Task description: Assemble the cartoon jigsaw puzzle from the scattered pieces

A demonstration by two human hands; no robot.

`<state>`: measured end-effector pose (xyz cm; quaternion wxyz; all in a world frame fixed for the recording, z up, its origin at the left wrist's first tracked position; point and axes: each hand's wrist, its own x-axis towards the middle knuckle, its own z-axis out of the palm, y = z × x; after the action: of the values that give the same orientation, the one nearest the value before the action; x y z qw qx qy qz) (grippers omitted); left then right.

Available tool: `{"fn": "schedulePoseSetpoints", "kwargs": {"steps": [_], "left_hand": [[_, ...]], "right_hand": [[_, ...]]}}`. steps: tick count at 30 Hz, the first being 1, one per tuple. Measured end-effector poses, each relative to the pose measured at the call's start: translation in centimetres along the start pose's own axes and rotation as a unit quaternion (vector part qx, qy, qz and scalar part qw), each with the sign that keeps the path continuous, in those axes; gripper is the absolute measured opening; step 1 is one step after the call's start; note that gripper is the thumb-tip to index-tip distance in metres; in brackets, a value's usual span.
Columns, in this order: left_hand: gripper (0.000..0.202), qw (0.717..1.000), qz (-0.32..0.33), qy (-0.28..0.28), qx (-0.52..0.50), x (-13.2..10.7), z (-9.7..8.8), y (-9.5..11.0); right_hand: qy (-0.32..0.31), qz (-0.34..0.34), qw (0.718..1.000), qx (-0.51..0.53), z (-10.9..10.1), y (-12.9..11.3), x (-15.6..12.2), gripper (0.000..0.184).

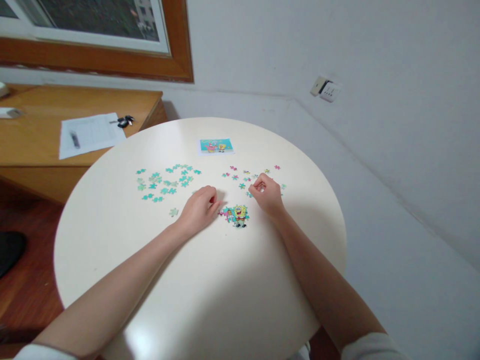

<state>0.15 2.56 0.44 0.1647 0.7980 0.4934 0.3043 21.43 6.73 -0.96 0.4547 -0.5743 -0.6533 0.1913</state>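
Observation:
A partly joined jigsaw puzzle (239, 215) lies on the white round table (210, 285), showing a yellow square cartoon figure and a bit of pink. Just left of it is my left hand (200, 207), its fingers loosely curled and its thumb held apart, close to the puzzle's left edge. I see nothing in that hand. Above and right of the puzzle, my right hand (269, 196) pinches thumb and forefinger together; whatever is between the tips is too small to make out. Loose pink, yellow and teal puzzle pieces (235, 177) lie around the right hand, some partly hidden by it.
Several teal pieces (153, 186) are spread at the left, with a pale single piece (173, 212) nearer me. A picture card (216, 146) lies at the back. Beside the table, a wooden desk (33, 135) carries a paper sheet (88, 134) and keys (125, 121).

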Motion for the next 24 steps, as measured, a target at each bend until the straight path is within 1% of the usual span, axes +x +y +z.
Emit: {"fn": "schedulePoseSetpoints", "kwargs": {"steps": [14,18,24], "left_hand": [[0.031,0.999,0.044,-0.002,0.030,0.03,0.05,-0.16],[0.033,0.999,0.040,0.019,0.025,-0.02,0.34,-0.52],[0.033,0.998,0.030,0.048,-0.008,0.00,0.67,-0.99]], "right_hand": [[-0.009,-0.002,1.000,0.006,-0.01,0.07,-0.03,0.013],[-0.007,-0.005,1.000,0.013,0.08,0.20,-0.02,0.012],[-0.003,0.004,1.000,0.019,0.14,0.15,-0.02,0.011]]}}
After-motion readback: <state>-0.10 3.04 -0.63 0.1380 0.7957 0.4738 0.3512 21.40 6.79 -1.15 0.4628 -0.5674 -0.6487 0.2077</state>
